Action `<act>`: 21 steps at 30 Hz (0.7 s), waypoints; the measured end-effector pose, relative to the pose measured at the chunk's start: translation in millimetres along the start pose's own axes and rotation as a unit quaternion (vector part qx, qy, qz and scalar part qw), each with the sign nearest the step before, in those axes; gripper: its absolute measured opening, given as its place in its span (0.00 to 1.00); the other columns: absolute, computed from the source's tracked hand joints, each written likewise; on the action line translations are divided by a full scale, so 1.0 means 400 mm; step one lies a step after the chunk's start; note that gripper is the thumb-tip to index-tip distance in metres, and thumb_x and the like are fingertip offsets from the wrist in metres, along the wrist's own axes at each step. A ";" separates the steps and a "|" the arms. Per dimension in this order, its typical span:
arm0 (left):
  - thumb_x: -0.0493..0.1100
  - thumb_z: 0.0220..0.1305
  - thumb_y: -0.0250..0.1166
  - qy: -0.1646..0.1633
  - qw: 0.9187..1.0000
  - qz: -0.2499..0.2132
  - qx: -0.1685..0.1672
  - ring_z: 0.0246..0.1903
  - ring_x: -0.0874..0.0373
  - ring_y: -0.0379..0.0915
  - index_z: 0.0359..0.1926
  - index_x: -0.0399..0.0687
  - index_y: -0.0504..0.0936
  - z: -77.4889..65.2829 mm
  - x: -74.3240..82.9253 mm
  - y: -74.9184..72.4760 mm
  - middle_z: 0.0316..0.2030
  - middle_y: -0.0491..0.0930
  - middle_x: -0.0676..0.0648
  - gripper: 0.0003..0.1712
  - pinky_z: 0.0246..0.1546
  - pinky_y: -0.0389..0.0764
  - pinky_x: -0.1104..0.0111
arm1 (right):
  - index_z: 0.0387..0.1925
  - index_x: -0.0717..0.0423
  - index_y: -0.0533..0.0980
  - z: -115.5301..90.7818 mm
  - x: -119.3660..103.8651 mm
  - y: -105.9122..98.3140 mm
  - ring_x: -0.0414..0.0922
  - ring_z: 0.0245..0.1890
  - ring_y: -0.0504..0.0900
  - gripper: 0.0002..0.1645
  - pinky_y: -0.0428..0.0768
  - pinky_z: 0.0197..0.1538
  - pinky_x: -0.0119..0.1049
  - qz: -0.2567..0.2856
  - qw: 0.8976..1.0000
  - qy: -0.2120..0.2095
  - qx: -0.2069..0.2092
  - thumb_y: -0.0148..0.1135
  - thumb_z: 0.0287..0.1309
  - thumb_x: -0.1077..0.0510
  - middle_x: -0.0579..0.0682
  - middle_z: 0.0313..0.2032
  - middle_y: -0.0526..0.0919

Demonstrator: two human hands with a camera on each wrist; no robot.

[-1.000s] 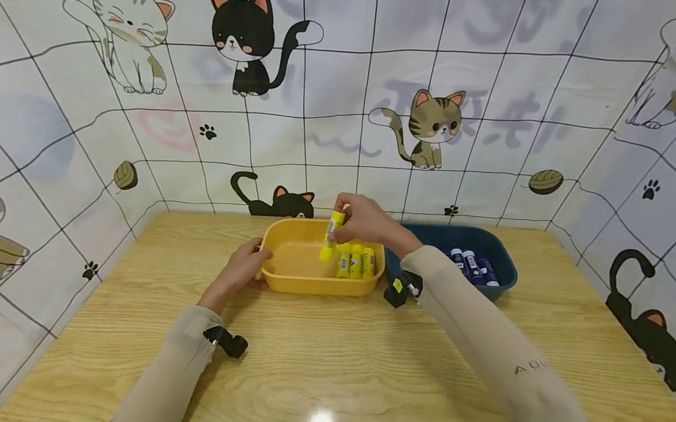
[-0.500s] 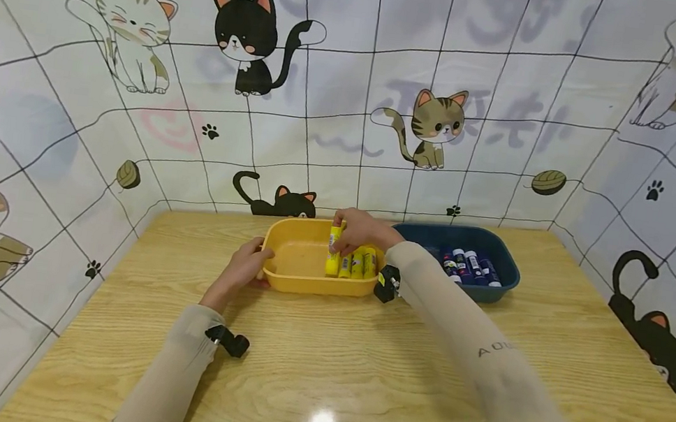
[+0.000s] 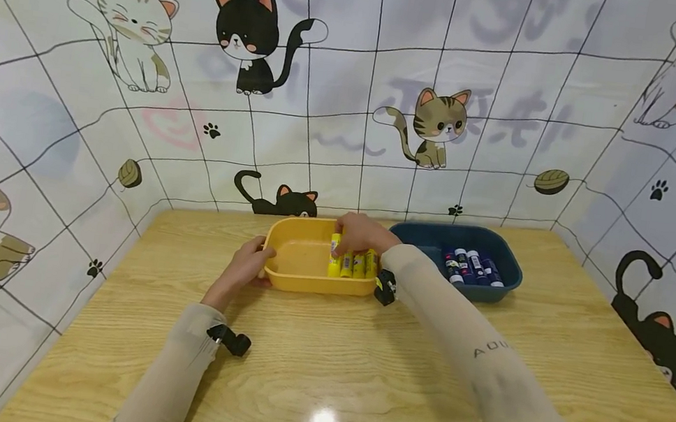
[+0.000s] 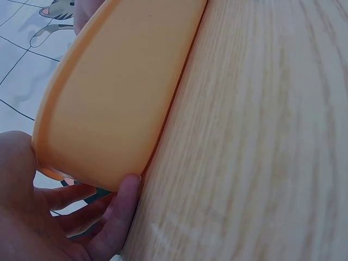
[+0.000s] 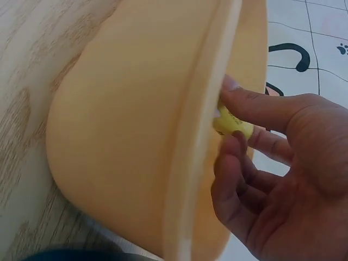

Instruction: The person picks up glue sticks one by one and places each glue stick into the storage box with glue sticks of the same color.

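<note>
On the table stands a yellow plastic bin (image 3: 303, 284), and my left hand (image 3: 244, 266) grips its left end, thumb over the rim. In the left wrist view the fingers (image 4: 120, 204) of that hand lie against the outside of the bin wall. My right hand (image 3: 363, 234) reaches inside the bin's right half and pinches a yellow glue stick (image 3: 333, 265), which stands near upright at the left of a row. Several more yellow glue sticks (image 3: 359, 265) sit beside it, partly covered by the hand. The right wrist view shows thumb and fingertips around the held stick (image 5: 239, 124).
A dark blue bin (image 3: 495, 296) touches or nearly touches the yellow one on its right. Several dark blue glue sticks (image 3: 474, 266) with white ends lie in it. Behind the wooden table (image 3: 267, 371) rises a cat-patterned cloth wall (image 3: 336, 119).
My right hand has lowered the yellow glue stick into the bin, down beside the others. The right forearm has shifted left, uncovering more of the blue bin. The left hand keeps its grip.
</note>
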State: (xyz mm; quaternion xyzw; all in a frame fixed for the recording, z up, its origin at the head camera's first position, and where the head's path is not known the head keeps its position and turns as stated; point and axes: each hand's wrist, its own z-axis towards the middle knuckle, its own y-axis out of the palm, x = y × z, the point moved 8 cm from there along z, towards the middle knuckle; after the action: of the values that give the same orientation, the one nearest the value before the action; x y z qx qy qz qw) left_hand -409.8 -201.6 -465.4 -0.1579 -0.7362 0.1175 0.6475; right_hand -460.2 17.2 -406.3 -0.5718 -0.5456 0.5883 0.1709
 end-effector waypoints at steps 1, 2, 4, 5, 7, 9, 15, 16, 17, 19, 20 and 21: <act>0.47 0.69 0.50 -0.001 1.000 0.000 0.000 0.39 0.50 0.78 0.68 0.48 0.63 0.000 0.000 0.000 0.59 0.70 0.40 0.28 0.27 0.87 0.59 | 0.55 0.54 0.73 0.001 0.003 0.002 0.46 0.32 0.78 0.30 0.79 0.33 0.35 -0.009 1.000 0.006 0.000 0.71 0.53 0.50 0.51 0.39 0.79; 0.47 0.69 0.50 -0.001 1.000 0.000 0.000 0.39 0.50 0.78 0.68 0.48 0.64 0.000 0.000 0.000 0.58 0.71 0.40 0.28 0.27 0.87 0.59 | 0.56 0.54 0.73 0.002 0.006 0.004 0.46 0.32 0.78 0.31 0.79 0.32 0.34 -0.013 1.000 0.011 -0.001 0.71 0.53 0.49 0.51 0.40 0.80; 0.47 0.69 0.51 -0.002 1.000 0.000 0.002 0.38 0.51 0.78 0.68 0.48 0.64 0.000 -0.001 0.000 0.57 0.71 0.40 0.27 0.28 0.87 0.59 | 0.57 0.55 0.74 0.004 0.011 0.011 0.46 0.32 0.79 0.32 0.80 0.31 0.34 -0.016 1.000 0.019 -0.005 0.70 0.54 0.48 0.51 0.41 0.81; 0.47 0.69 0.51 -0.001 1.000 0.001 0.001 0.38 0.51 0.78 0.68 0.48 0.64 0.001 -0.002 0.000 0.57 0.71 0.40 0.28 0.28 0.87 0.59 | 0.58 0.56 0.74 0.007 0.014 0.015 0.45 0.31 0.79 0.31 0.79 0.31 0.33 -0.014 1.000 0.021 -0.007 0.69 0.54 0.48 0.51 0.41 0.81; 0.47 0.69 0.51 -0.001 1.000 0.001 0.001 0.39 0.50 0.78 0.68 0.49 0.64 0.002 -0.004 0.002 0.57 0.71 0.40 0.27 0.28 0.87 0.60 | 0.57 0.56 0.74 0.013 0.022 0.025 0.44 0.29 0.78 0.30 0.79 0.28 0.32 -0.014 0.999 0.025 -0.015 0.68 0.56 0.48 0.51 0.41 0.81; 0.47 0.68 0.51 -0.001 1.000 0.000 0.000 0.41 0.49 0.77 0.68 0.49 0.64 0.002 -0.005 0.003 0.58 0.71 0.41 0.28 0.28 0.87 0.60 | 0.56 0.56 0.75 0.021 0.029 0.033 0.43 0.25 0.76 0.28 0.76 0.25 0.30 -0.017 0.999 0.029 -0.021 0.67 0.56 0.48 0.51 0.40 0.81; 0.47 0.69 0.51 -0.001 1.000 -0.001 -0.001 0.44 0.47 0.77 0.67 0.49 0.65 -0.001 -0.004 0.004 0.58 0.71 0.40 0.27 0.27 0.87 0.59 | 0.60 0.55 0.73 0.032 0.046 0.047 0.40 0.19 0.70 0.30 0.73 0.23 0.29 -0.009 0.999 0.033 -0.039 0.66 0.57 0.49 0.51 0.42 0.80; 0.47 0.69 0.51 -0.001 1.000 0.000 -0.001 0.43 0.48 0.77 0.66 0.49 0.65 -0.001 -0.003 0.005 0.58 0.71 0.40 0.26 0.27 0.87 0.59 | 0.61 0.55 0.73 0.031 0.047 0.047 0.40 0.19 0.69 0.31 0.73 0.23 0.29 -0.004 0.999 0.032 -0.042 0.66 0.58 0.49 0.51 0.43 0.80; 0.47 0.69 0.51 0.000 1.000 0.001 -0.001 0.42 0.48 0.77 0.66 0.48 0.65 0.000 -0.003 0.004 0.57 0.71 0.40 0.26 0.27 0.87 0.59 | 0.62 0.56 0.72 0.029 0.047 0.047 0.41 0.19 0.69 0.32 0.73 0.23 0.29 0.002 0.999 0.031 -0.044 0.66 0.58 0.49 0.51 0.43 0.80; 0.47 0.69 0.51 0.000 1.000 0.002 -0.001 0.41 0.48 0.78 0.66 0.48 0.66 0.001 -0.002 0.003 0.57 0.72 0.40 0.26 0.27 0.87 0.59 | 0.64 0.56 0.70 0.025 0.046 0.046 0.41 0.20 0.69 0.34 0.72 0.23 0.29 0.009 0.998 0.028 -0.048 0.66 0.58 0.49 0.51 0.44 0.79; 0.47 0.69 0.51 0.000 1.000 0.003 -0.001 0.41 0.48 0.78 0.66 0.48 0.66 0.001 -0.002 0.003 0.57 0.71 0.40 0.26 0.28 0.87 0.59 | 0.64 0.56 0.70 0.023 0.046 0.046 0.41 0.20 0.70 0.34 0.72 0.24 0.29 0.011 0.998 0.025 -0.048 0.65 0.58 0.49 0.51 0.44 0.79; 0.47 0.69 0.51 0.001 1.000 0.004 -0.001 0.41 0.48 0.78 0.66 0.48 0.66 0.001 -0.003 0.003 0.57 0.71 0.40 0.26 0.28 0.87 0.59 | 0.65 0.56 0.69 0.021 0.045 0.045 0.42 0.21 0.70 0.35 0.72 0.25 0.29 0.014 0.998 0.025 -0.049 0.65 0.59 0.49 0.52 0.44 0.80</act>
State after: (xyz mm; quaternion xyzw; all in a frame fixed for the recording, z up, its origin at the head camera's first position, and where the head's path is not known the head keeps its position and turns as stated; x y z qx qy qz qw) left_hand -410.0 -201.0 -466.9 -0.1610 -0.7351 0.1192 0.6478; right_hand -465.0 22.2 -432.3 -0.6013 -0.5617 0.5487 0.1479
